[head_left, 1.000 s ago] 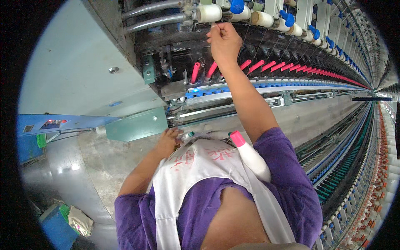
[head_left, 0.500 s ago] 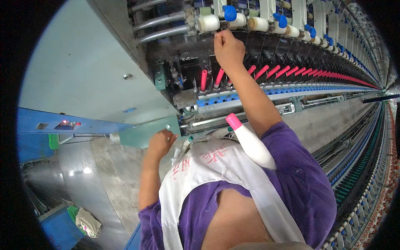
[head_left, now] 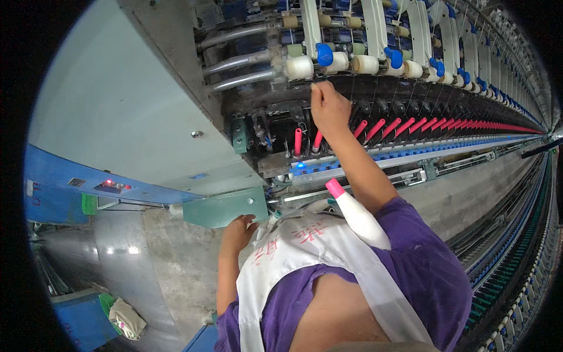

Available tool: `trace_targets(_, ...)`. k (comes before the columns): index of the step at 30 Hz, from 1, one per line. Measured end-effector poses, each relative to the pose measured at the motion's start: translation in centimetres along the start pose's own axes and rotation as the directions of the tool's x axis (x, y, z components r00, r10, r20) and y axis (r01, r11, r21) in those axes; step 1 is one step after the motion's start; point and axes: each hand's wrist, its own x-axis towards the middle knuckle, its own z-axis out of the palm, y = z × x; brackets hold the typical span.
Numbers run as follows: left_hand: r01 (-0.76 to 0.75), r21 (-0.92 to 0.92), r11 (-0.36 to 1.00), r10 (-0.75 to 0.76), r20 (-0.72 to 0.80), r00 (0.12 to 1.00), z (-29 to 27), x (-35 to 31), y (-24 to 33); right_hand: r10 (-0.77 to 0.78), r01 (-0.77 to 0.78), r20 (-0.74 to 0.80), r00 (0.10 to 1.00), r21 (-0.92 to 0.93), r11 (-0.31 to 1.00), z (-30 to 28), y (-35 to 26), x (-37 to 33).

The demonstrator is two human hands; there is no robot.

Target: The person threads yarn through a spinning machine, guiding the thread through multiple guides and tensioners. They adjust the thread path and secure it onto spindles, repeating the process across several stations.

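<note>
My right hand (head_left: pixel 332 110) is closed in a pinch just below the white rollers (head_left: pixel 300 67) of a spinning frame, above its row of pink tubes (head_left: pixel 298 142). Whatever sits between those fingertips is too fine or too hidden to make out. Low beside my apron, my left hand (head_left: pixel 237 233) hangs with loosely bent fingers slightly apart and nothing visible in them. A full bobbin of white yarn with a pink tip (head_left: pixel 362 222) leans across the white apron (head_left: pixel 293 243) at my chest.
The machine's pale end housing (head_left: pixel 135 111) stands at the left, with a green plate (head_left: pixel 226 208) jutting low from it. Blue levers (head_left: pixel 324 54) line the rollers. Another frame (head_left: pixel 516 276) runs along the right. A cloth bundle (head_left: pixel 127 318) lies at lower left.
My right hand has dropped a little from the rollers toward the pink tubes, still pinched. The left hand remains low beside the apron. The whole view has shifted slightly.
</note>
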Motion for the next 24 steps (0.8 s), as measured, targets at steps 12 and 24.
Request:
trace_targets(12,-0.393,-0.129,0.911,0.389,-0.056,0.92,-4.5,9.5,12.8,0.066,-0.065,0.008,0.998,0.37,0.927,-2.1,-0.4,-1.0)
trace_targets(24,-0.684,0.459,0.567,0.811,-0.457,0.365,-20.7,17.5,29.4,0.259,-0.586,0.536,0.803,0.789,0.185,-7.9,1.5,1.5)
